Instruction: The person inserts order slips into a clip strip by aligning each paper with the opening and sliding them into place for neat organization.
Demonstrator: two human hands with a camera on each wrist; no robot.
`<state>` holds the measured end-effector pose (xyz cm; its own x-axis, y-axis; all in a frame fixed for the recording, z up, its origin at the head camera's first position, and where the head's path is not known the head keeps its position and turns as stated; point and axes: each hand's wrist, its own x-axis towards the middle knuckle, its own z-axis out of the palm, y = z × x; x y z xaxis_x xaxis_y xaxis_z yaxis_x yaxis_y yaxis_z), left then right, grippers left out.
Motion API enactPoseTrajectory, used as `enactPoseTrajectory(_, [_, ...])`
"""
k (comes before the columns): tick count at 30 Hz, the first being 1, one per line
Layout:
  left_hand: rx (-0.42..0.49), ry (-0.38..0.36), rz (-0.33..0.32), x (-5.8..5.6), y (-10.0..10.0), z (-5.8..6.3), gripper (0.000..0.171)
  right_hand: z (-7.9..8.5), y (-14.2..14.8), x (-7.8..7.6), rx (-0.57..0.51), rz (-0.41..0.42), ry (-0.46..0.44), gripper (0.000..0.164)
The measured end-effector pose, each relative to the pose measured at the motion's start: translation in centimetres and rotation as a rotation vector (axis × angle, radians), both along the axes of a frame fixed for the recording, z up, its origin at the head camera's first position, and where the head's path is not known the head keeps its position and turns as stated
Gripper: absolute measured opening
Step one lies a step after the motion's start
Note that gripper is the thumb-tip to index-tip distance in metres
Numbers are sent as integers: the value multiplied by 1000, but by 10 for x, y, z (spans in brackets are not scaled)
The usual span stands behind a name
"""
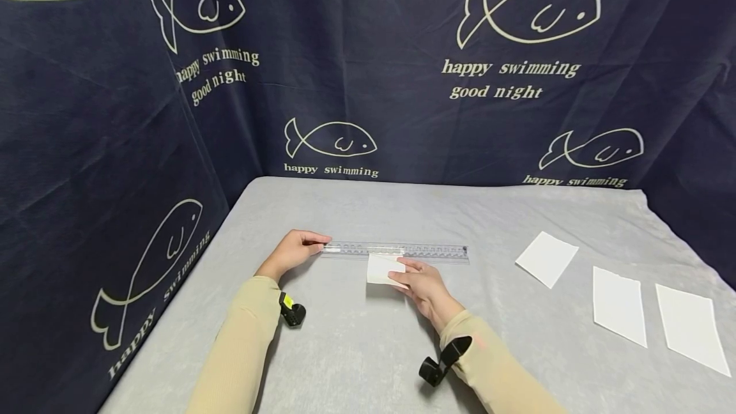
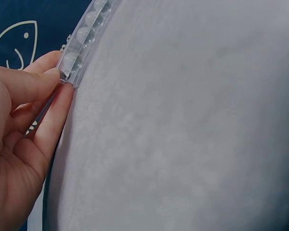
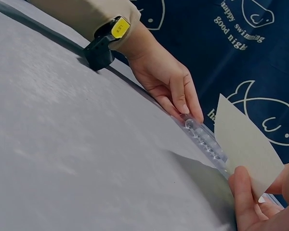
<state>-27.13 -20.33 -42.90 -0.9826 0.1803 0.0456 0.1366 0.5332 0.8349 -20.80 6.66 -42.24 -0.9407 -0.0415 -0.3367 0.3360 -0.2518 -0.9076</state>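
A long clear plastic strip (image 1: 434, 251) with a row of round domes along it stretches left to right in the head view. My left hand (image 1: 292, 252) pinches its left end between thumb and fingers, as the left wrist view shows up close. My right hand (image 1: 424, 284) holds a small white card (image 1: 379, 268) by its right side. The card's far edge overlaps the middle of the strip in the head view. In the right wrist view the card (image 3: 243, 147) stands tilted up beside the strip (image 3: 204, 142), casting a shadow on the cloth.
Three white cards lie flat on the right of the table: a nearer-in card (image 1: 547, 259), a middle card (image 1: 618, 304) and a far-right card (image 1: 692, 328). Grey cloth (image 1: 345, 350) covers the table. A dark blue fish-print curtain (image 1: 402, 120) hangs behind and at the left.
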Motion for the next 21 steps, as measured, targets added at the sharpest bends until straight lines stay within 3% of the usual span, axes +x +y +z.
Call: enactPoseTrajectory(21, [-10, 7, -9, 0, 0, -1, 23, 1, 14, 2, 27, 7, -6, 51])
